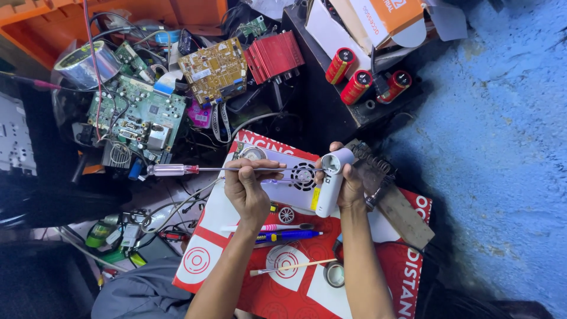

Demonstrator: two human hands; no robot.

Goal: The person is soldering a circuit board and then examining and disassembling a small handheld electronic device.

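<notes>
A small white device (pixel 307 180), boxy with a round fan grille (pixel 303 175) on its upper face and a round lens-like end, is held over a red and white printed board (pixel 236 260) in the middle of the view. The right hand (pixel 348 180) is wrapped around the device's right end, thumb up by the round opening, fingers curled behind, so it's closed on the casing. The right forearm comes up from the bottom edge, nearly straight.

The left hand (pixel 248 186) is closed too, fingers pinched over the thin metal shaft of a long screwdriver (pixel 236 170). The shaft is laid nearly level across the top of the device, tip pointed at the round end by the right thumb, and the clear handle with its red collar (pixel 171 170) is left sticking out well to the left, past the board's edge. The left wrist is bent inward a bit, forearm angled up from the lower left.

On the board below the hands, a pink toothbrush (pixel 266 227), a blue pen (pixel 289 235) and a thin brush with a wooden handle (pixel 292 267) are laid out roughly parallel, with a roll of tape (pixel 334 274) near the right forearm. A dark wooden block with a coiled spring (pixel 390 189) is seen just right of the device.

Further back, a green circuit board (pixel 139 115), a yellow circuit board (pixel 215 71), a red finned heatsink case (pixel 274 56) and three red capacitors (pixel 366 80) are spread around.
</notes>
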